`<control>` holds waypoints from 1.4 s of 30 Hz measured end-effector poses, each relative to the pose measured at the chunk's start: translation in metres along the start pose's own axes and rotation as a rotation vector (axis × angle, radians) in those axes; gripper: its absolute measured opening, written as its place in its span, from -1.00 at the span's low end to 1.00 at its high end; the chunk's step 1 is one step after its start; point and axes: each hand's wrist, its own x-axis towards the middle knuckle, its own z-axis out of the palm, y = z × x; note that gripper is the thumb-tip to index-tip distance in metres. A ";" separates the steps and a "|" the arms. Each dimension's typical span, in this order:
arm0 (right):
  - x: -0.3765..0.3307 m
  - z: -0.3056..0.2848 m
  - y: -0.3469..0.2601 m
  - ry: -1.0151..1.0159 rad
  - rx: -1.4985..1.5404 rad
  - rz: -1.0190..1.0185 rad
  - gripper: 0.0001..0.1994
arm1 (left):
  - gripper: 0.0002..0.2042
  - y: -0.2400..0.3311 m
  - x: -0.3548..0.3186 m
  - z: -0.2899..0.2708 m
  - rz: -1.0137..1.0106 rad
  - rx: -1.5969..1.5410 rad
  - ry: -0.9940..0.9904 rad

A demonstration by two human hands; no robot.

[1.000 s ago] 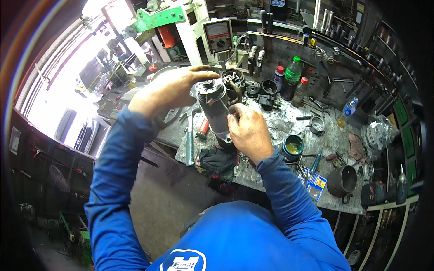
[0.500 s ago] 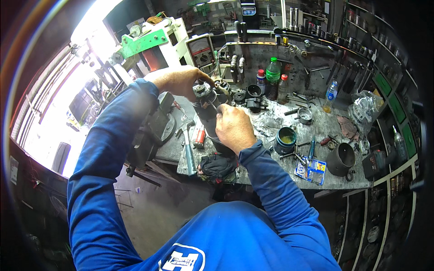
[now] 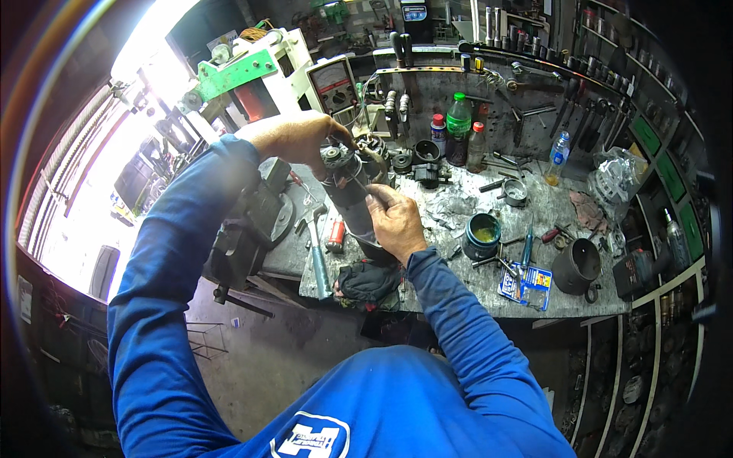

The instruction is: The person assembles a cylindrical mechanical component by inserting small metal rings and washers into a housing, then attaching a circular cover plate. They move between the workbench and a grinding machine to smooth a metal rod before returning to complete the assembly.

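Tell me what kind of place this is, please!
It looks like a repair workshop: a hammer lies on a grimy workbench, and a meter with a dial sits further back.

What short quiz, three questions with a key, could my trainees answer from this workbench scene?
1. Multiple choice: the person's left hand is closest to
A) the black cloth
B) the top end of the dark cylinder
C) the clear plastic bag
2. True or false: in the view, the green-capped bottle stands between the red-capped spray can and the red-capped bottle.
3. Short answer: which tool with a blue-green handle lies on the bench, left of the cylinder?

Key: 1: B. 2: True. 3: The hammer.
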 end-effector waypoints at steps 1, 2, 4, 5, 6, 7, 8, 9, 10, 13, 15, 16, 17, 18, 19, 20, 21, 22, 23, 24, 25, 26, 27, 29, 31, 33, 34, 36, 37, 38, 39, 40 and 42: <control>0.000 0.000 0.004 -0.007 0.058 0.002 -0.75 | -0.19 -0.002 0.002 0.001 -0.061 0.022 -0.028; 0.001 0.002 0.008 -0.005 0.090 -0.002 -0.76 | -0.19 -0.004 0.002 0.002 -0.034 0.008 -0.017; 0.002 0.006 0.015 -0.002 0.141 -0.012 -0.78 | -0.18 -0.008 0.003 0.003 0.026 -0.011 0.020; 0.003 0.007 0.019 0.009 0.138 -0.046 -0.78 | -0.18 -0.010 0.003 0.004 0.017 -0.030 0.007; 0.003 0.009 0.022 0.018 0.128 -0.070 -0.79 | -0.19 -0.011 0.003 0.004 0.000 -0.040 -0.002; 0.003 0.010 0.025 0.031 0.124 -0.104 -0.80 | -0.19 -0.011 0.003 0.005 -0.011 -0.046 -0.005; 0.003 0.012 0.028 0.044 0.103 -0.129 -0.80 | -0.19 -0.011 0.003 0.005 -0.002 -0.060 -0.004; 0.003 0.014 0.031 0.060 0.087 -0.161 -0.80 | -0.19 -0.011 0.003 0.005 0.016 -0.071 0.001; 0.003 0.016 0.033 0.084 0.072 -0.198 -0.80 | -0.19 -0.010 0.003 0.004 0.034 -0.063 0.011; 0.002 0.023 0.038 0.136 0.054 -0.245 -0.82 | -0.21 -0.006 0.003 0.002 -0.106 -0.117 -0.055; 0.002 0.028 0.041 0.174 0.037 -0.287 -0.85 | -0.21 -0.004 0.003 0.001 -0.075 -0.115 -0.043; 0.002 0.031 0.042 0.183 -0.003 -0.309 -0.86 | -0.22 -0.003 0.003 0.001 -0.062 -0.115 -0.036; 0.002 0.033 0.043 0.189 -0.038 -0.336 -0.86 | -0.22 -0.003 0.002 0.001 -0.055 -0.113 -0.029; 0.003 0.035 0.044 0.199 -0.071 -0.356 -0.86 | -0.22 -0.003 0.002 0.001 -0.048 -0.109 -0.024; 0.003 0.038 0.044 0.211 -0.091 -0.377 -0.86 | -0.22 -0.003 0.001 0.001 -0.042 -0.107 -0.026; 0.003 0.041 0.045 0.227 -0.109 -0.391 -0.86 | -0.22 -0.003 0.000 0.002 -0.037 -0.102 -0.012; 0.004 0.044 0.047 0.238 -0.125 -0.405 -0.87 | -0.22 -0.003 -0.001 0.002 -0.031 -0.098 -0.004; 0.005 0.046 0.048 0.249 -0.128 -0.413 -0.86 | -0.22 -0.003 -0.003 0.003 -0.005 -0.100 0.012; 0.005 0.049 0.050 0.253 -0.129 -0.419 -0.85 | -0.24 -0.003 -0.005 0.004 0.042 -0.057 0.054; 0.006 0.052 0.051 0.257 -0.125 -0.426 -0.84 | -0.24 -0.003 -0.006 0.006 0.035 -0.062 0.054; 0.006 0.054 0.053 0.266 -0.127 -0.435 -0.84 | -0.25 -0.003 -0.007 0.007 0.031 -0.064 0.061; 0.006 0.056 0.054 0.276 -0.125 -0.444 -0.84 | -0.25 -0.003 -0.007 0.008 0.017 -0.061 0.076; 0.006 0.058 0.055 0.283 -0.124 -0.455 -0.83 | -0.27 -0.003 -0.007 0.008 0.010 -0.044 0.064; 0.006 0.061 0.058 0.278 -0.080 -0.449 -0.82 | -0.30 -0.002 -0.007 0.009 -0.046 -0.104 0.062; 0.006 0.061 0.059 0.260 -0.089 -0.436 -0.82 | -0.28 0.001 -0.013 0.012 -0.077 -0.101 0.060; 0.006 0.060 0.060 0.251 -0.097 -0.436 -0.82 | -0.26 0.007 -0.024 0.020 -0.085 0.002 0.264; 0.005 0.060 0.060 0.250 -0.112 -0.450 -0.84 | -0.25 0.012 -0.031 0.027 -0.094 0.065 0.356; 0.006 0.059 0.060 0.253 -0.136 -0.466 -0.86 | -0.42 0.031 -0.058 0.057 -0.149 0.077 0.697; 0.006 0.058 0.060 0.238 -0.113 -0.458 -0.85 | -0.50 0.041 -0.064 0.074 -0.213 -0.042 0.754; 0.007 0.059 0.060 0.238 -0.103 -0.464 -0.85 | -0.58 0.051 -0.067 0.092 -0.304 -0.145 0.804; 0.006 0.058 0.061 0.232 -0.097 -0.448 -0.84 | -0.64 0.062 -0.065 0.112 -0.278 -0.234 0.965; 0.006 0.058 0.061 0.225 -0.085 -0.442 -0.83 | -0.69 0.073 -0.056 0.131 -0.301 -0.322 1.089; 0.005 0.059 0.061 0.227 -0.079 -0.435 -0.84 | -0.71 0.087 -0.035 0.157 -0.401 -0.354 1.252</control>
